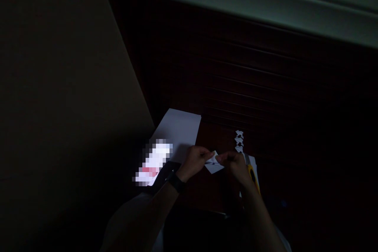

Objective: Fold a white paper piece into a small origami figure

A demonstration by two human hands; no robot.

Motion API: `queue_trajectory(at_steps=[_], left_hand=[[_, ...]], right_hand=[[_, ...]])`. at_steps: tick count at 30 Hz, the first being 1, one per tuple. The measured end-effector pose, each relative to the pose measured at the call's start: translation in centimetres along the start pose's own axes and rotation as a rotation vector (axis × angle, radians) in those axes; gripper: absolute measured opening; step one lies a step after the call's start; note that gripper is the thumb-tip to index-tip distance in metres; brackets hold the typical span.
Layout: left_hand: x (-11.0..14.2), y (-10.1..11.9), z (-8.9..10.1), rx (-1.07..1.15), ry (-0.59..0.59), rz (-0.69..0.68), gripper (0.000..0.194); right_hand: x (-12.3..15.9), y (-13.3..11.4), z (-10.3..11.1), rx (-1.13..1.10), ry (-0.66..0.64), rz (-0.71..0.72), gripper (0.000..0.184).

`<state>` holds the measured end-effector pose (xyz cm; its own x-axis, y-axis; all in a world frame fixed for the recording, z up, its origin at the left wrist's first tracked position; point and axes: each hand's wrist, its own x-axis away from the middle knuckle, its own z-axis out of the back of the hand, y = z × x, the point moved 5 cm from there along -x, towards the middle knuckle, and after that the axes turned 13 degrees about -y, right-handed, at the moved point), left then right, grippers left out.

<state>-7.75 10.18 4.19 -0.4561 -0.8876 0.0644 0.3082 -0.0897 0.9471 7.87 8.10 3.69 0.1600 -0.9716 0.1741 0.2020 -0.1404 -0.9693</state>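
Between my two hands is a small piece of folded white paper (213, 168), held over the dark table. My left hand (193, 160), with a dark band on the wrist, pinches its left side. On the other side my right hand (234, 162) grips it between thumb and fingers. Just beyond my right hand stand several small folded paper pieces (239, 141) in a row. A yellow utility knife (252, 175) lies on white paper sheets (256, 165), partly hidden by my right forearm.
A large white sheet (180, 128) lies at the table's back left. A bright, pixelated screen (155, 163) glows beside it. Dark slatted panelling (245, 73) rises behind the table (214, 134), and a pale wall (59, 67) stands left. The room is very dim.
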Motion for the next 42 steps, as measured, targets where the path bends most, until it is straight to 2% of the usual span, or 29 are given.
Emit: queue_trajectory(at_steps=[6, 11, 16, 24, 32, 38, 42], left_hand=[[0.1, 0.3, -0.1, -0.034, -0.05, -0.051, 0.035], [0.2, 0.2, -0.6, -0.084, -0.092, -0.044, 0.038], [0.2, 0.4, -0.7, -0.118, -0.07, -0.089, 0.039], [0.0, -0.2, -0.7, -0.107, -0.129, -0.098, 0.034], [0.1, 0.1, -0.6, -0.141, -0.071, -0.087, 0.032], [0.1, 0.1, -1.0, 0.058, -0.152, -0.067, 0.024], [-0.1, -0.6, -1.0, 0.185, -0.171, 0.009, 0.025]], right_hand=[[0.1, -0.2, -0.6, -0.001, -0.101, 0.017, 0.025], [-0.1, 0.6, -0.8, -0.049, -0.125, -0.066, 0.028], [-0.1, 1.1, -0.9, -0.081, -0.155, -0.107, 0.026], [0.2, 1.1, -0.3, -0.165, -0.011, -0.189, 0.027], [-0.2, 1.1, -0.4, -0.106, -0.049, -0.055, 0.026], [-0.2, 0.7, -0.2, 0.027, -0.03, -0.014, 0.022], [0.0, 0.5, -0.2, -0.025, -0.021, -0.037, 0.021]])
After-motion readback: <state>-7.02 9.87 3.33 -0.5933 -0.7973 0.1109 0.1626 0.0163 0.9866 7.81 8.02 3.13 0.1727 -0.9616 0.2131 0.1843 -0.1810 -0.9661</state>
